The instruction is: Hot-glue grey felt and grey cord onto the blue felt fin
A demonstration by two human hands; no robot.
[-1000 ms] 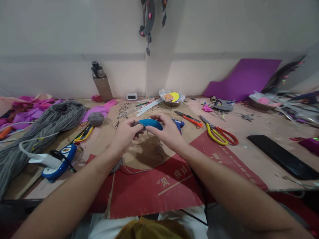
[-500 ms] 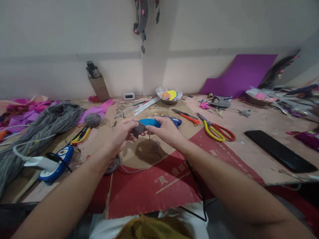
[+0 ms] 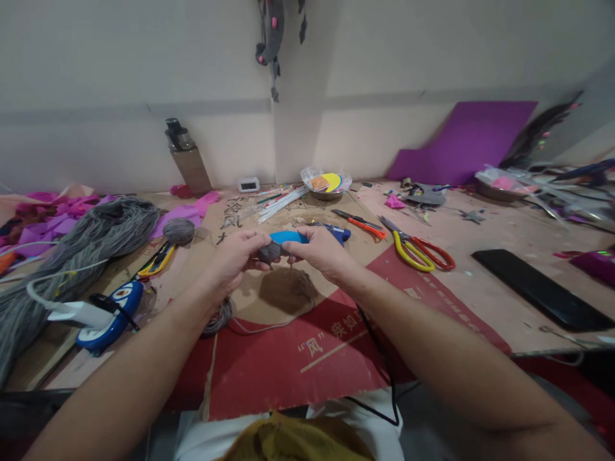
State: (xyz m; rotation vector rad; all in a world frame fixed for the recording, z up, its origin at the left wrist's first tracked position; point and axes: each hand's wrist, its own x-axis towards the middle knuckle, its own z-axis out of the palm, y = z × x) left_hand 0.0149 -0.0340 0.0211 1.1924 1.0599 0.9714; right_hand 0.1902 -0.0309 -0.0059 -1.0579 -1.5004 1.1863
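Between my two hands is a curved blue piece (image 3: 287, 237), partly wrapped in grey yarn (image 3: 270, 251) at its left end. My left hand (image 3: 240, 256) pinches the wrapped end, its fingers closed. On the other side my right hand (image 3: 319, 251) grips the blue part, thumb on top near the edge of the wrapping. A loose strand hangs below the piece and runs over the cardboard (image 3: 269, 378) toward a grey yarn bundle (image 3: 221, 318) beside my left wrist. My hands hide parts of the piece.
Red-and-yellow scissors (image 3: 416, 246), an orange utility knife (image 3: 360, 224) and a blue glue gun (image 3: 339, 234) lie beyond my right hand. A black phone (image 3: 541, 288) rests at right. On the left are a grey yarn hank (image 3: 106, 237) and a blue power strip (image 3: 110, 320).
The wrapped end has turned slightly in my fingers and looks more rounded. My left hand has shifted a little to the right. Both hands keep their hold.
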